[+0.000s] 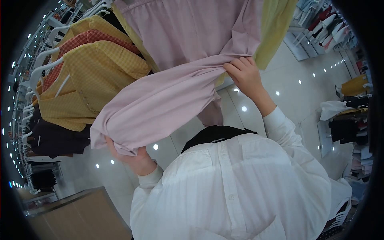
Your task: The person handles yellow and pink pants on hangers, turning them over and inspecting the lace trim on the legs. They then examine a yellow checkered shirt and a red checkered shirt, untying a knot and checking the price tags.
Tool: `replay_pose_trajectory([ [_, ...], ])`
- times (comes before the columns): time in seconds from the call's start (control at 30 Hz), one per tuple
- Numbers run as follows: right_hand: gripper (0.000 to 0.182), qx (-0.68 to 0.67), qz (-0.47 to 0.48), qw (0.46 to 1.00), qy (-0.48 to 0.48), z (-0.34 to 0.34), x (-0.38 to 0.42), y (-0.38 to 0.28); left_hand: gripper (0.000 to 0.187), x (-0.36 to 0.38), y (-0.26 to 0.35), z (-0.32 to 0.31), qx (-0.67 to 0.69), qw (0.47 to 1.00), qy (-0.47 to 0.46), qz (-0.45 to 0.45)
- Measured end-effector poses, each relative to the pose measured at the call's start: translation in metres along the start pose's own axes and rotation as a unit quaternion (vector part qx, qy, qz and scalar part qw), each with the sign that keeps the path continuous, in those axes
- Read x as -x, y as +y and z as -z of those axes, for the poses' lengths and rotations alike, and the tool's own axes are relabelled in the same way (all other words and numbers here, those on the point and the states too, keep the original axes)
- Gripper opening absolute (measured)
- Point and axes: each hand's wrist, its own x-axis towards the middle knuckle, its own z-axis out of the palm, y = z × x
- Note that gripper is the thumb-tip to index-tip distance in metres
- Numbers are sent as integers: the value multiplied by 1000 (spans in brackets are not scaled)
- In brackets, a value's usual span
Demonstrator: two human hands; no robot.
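Note:
A pale pink garment (pixel 188 32), which looks like trousers with a gathered waistband, hangs at the top of the view. One long part of it is drawn out sideways toward the lower left. My right hand (pixel 244 74) is closed on the cloth at the upper right, gripping a bunched fold. At the lower left end of the drawn-out part, my left hand (pixel 134 158) grasps the pink cloth; its fingers are partly covered by the fabric. Yellow cloth (pixel 276 32) hangs just behind the pink garment. A narrower pink piece (pixel 212 112) dangles below.
Yellow checked shirts (pixel 100 68) and a red checked one (pixel 86 38) hang on white hangers (pixel 38 72) at the left. A wooden-fronted counter (pixel 76 218) stands lower left. Clothes racks (pixel 346 124) line the right side, over a shiny tiled floor (pixel 248 108).

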Motion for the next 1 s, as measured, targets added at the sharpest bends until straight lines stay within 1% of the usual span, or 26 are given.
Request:
replay_pose_trajectory([
  [0.03,15,-3,-13,1000,-2,-1,1,1,66,0,-2,-2,-12,1000,-6,19],
  [0.17,18,-15,-43,999,9,-5,3,0,67,-4,-11,-3,0,1000,4,4],
  [0.2,18,-17,-40,999,10,-7,4,0,53,-7,-18,4,-75,997,-25,-16],
  [0.23,18,-20,-54,998,5,-9,5,0,44,-10,-22,10,-150,987,-52,-36],
  [0.27,18,-23,-67,997,1,-11,5,0,44,-11,-24,11,-150,987,-48,-40],
  [0.3,18,-28,-63,998,2,-12,5,0,46,-11,-26,10,-45,997,-60,32],
  [0.33,19,-40,-85,996,-13,-13,6,0,48,-13,-28,12,61,990,-73,103],
  [0.37,20,-52,-107,992,-28,-15,6,0,48,-17,-33,20,62,991,-69,99],
  [0.43,19,-50,-111,992,-38,-21,7,4,49,-26,-53,45,25,988,-118,94],
  [0.47,18,-44,-120,991,-49,-23,7,6,49,-28,-67,58,27,989,-114,92],
  [0.5,18,-46,-116,991,-51,-25,7,6,50,-29,-78,68,-38,982,-175,62],
  [0.53,16,-48,-127,987,-85,-28,7,6,50,-30,-87,79,-103,967,-233,31],
  [0.57,15,-51,-138,982,-119,-31,7,5,50,-29,-84,74,-102,968,-227,30],
  [0.6,15,-54,-132,982,-121,-34,7,4,40,-27,-77,62,-226,916,-326,60],
  [0.63,14,-57,-145,977,-146,-38,7,3,31,-26,-74,52,-344,837,-415,90],
  [0.67,13,-60,-157,971,-169,-42,7,2,31,-26,-76,44,-346,840,-410,88],
  [0.73,15,-60,-155,972,-167,-49,8,3,27,-26,-86,28,-423,768,-462,129],
  [0.77,17,-56,-159,972,-165,-51,9,4,27,-27,-90,24,-424,770,-458,128],
  [0.8,17,-58,-156,972,-166,-53,11,5,35,-26,-93,22,-482,724,-481,107],
  [0.83,19,-68,-192,960,-195,-54,13,6,43,-25,-97,20,-536,674,-501,86],
  [0.87,22,-77,-226,945,-222,-55,14,8,43,-24,-107,24,-536,677,-498,85],
  [0.9,22,-78,-222,946,-221,-55,15,7,40,-23,-124,38,-583,613,-529,66],
  [0.93,24,-141,-284,925,-208,-54,17,5,38,-23,-143,54,-627,544,-556,45],
  [0.97,27,-205,-344,896,-193,-55,17,3,35,-22,-163,74,-624,521,-582,-18],
  [1.0,27,-209,-339,898,-189,-57,18,3,35,-19,-178,86,-627,520,-580,-16],
])
